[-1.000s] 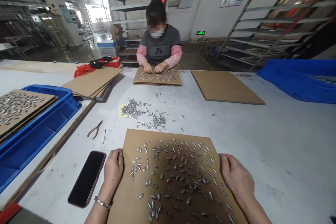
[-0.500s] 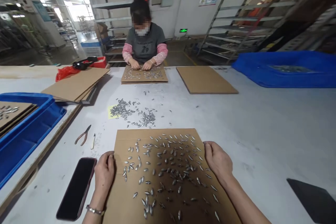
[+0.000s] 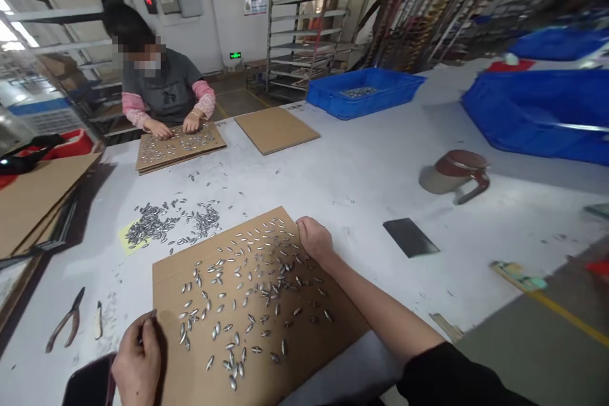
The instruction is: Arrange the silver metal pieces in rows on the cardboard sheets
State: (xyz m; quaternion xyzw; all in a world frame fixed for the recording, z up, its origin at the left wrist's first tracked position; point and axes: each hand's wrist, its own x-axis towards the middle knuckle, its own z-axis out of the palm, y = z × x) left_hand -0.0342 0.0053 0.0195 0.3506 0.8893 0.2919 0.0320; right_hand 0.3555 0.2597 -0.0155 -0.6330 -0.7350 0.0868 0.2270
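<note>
A brown cardboard sheet [image 3: 172, 285] lies in front of me, with many small spindle-shaped metal pieces [image 3: 231, 358] scattered over it. My left hand [image 3: 137, 355] grips its left edge between thumb and fingers. At the far right edge, my right hand [image 3: 314, 238] is closed on the cardboard, its fingertips partly hidden. Beyond the sheet, a loose heap of similar metal pieces [image 3: 150, 225] lies partly on a yellow paper [image 3: 126, 238]. Left of my left hand are a phone [image 3: 88, 386], pliers [image 3: 69, 320] and a small knife-like tool [image 3: 98, 320].
Across the table a co-worker [image 3: 159, 85] handles pieces on stacked cardboard [image 3: 181, 155]. Another cardboard stack [image 3: 276, 130] and a blue tray [image 3: 333, 104] stand farther back. To the right are a mug [image 3: 451, 171], a dark flat plate [image 3: 410, 238] and a larger blue bin [image 3: 533, 133].
The view has swung to the right, bringing the mug into sight. The cardboard appears turned, its right side farther away, with both hands still holding its edges.
</note>
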